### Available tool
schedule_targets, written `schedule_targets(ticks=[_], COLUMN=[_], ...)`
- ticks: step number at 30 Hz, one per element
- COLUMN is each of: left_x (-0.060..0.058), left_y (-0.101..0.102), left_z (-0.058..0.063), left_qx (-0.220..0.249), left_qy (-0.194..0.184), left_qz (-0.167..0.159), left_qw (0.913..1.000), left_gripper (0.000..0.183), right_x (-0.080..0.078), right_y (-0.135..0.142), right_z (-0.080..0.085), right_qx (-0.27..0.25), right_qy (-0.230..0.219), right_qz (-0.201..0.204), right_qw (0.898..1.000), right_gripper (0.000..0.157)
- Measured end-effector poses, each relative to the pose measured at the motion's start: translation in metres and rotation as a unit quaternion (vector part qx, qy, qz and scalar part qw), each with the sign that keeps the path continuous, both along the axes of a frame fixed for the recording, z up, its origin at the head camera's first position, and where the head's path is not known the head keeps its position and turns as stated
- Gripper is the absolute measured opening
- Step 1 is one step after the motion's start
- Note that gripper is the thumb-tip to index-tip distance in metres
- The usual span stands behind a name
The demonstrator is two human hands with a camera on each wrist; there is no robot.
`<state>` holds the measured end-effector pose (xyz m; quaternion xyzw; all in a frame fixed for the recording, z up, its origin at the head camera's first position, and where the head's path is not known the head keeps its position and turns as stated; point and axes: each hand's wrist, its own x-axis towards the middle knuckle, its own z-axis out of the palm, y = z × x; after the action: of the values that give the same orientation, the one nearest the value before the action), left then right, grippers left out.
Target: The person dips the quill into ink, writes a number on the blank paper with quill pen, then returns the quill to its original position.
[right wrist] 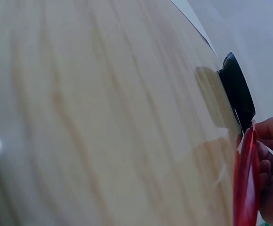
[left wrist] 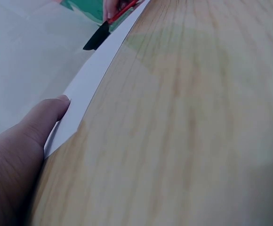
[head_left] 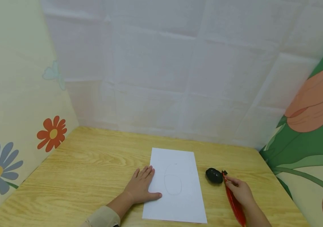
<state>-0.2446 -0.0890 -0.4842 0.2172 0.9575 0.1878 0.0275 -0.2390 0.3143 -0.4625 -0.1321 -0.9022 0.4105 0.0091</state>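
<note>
A white sheet of paper [head_left: 189,203] lies on the wooden table with a thin line drawing like a 6 on it. My left hand [head_left: 141,189] rests flat on its left edge, fingers spread and thumb reaching over the sheet. At the right, my right hand [head_left: 242,194] pinches the upper end of a long, shiny red item [head_left: 234,203] with a small black tip; its exact kind is unclear. Just left of that tip sits a glossy black rounded object [head_left: 214,175]. In the right wrist view, the red item [right wrist: 245,188] stands close against the black object [right wrist: 237,92].
The wood-grain table [head_left: 98,157] extends to both sides of the paper. A creased white sheet [head_left: 155,69] hangs behind it. Flower-printed panels stand at the left [head_left: 10,94] and right [head_left: 314,142].
</note>
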Motion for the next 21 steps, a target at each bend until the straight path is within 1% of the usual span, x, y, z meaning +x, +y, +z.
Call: schedule_targets(ticks=[4, 7, 9, 12, 16, 19, 21], left_x=[-0.001, -0.001, -0.001, -0.001, -0.005, -0.012, -0.021], left_y=[0.000, 0.001, 0.000, -0.002, -0.005, -0.007, -0.008], left_z=[-0.001, -0.002, -0.001, -0.001, -0.002, 0.001, 0.006], left_qx=[-0.002, 0.002, 0.008, 0.022, 0.040, 0.041, 0.032], left_qy=[-0.001, -0.003, 0.001, 0.005, -0.003, -0.006, 0.002], left_qz=[-0.003, -0.002, 0.001, 0.008, 0.017, 0.022, 0.028], left_qw=[1.0000, 1.0000, 1.0000, 0.9997, 0.9990, 0.9989, 0.9991], left_gripper=[0.106, 0.108, 0.109, 0.112, 0.111, 0.106, 0.100], right_x=[0.003, 0.003, 0.003, 0.001, -0.008, -0.020, -0.030], right_y=[0.001, 0.002, 0.000, -0.007, -0.027, -0.047, -0.063], right_z=[0.001, 0.004, 0.009, 0.019, 0.036, 0.046, 0.051], right_qx=[-0.034, -0.042, -0.038, -0.028, -0.041, -0.035, -0.001], right_qy=[-0.007, -0.008, -0.004, 0.009, 0.041, 0.066, 0.087], right_qz=[-0.016, -0.024, -0.021, -0.001, 0.020, 0.045, 0.074], right_qw=[0.999, 0.999, 0.999, 1.000, 0.998, 0.996, 0.993], right_gripper=[0.049, 0.052, 0.053, 0.052, 0.048, 0.045, 0.045])
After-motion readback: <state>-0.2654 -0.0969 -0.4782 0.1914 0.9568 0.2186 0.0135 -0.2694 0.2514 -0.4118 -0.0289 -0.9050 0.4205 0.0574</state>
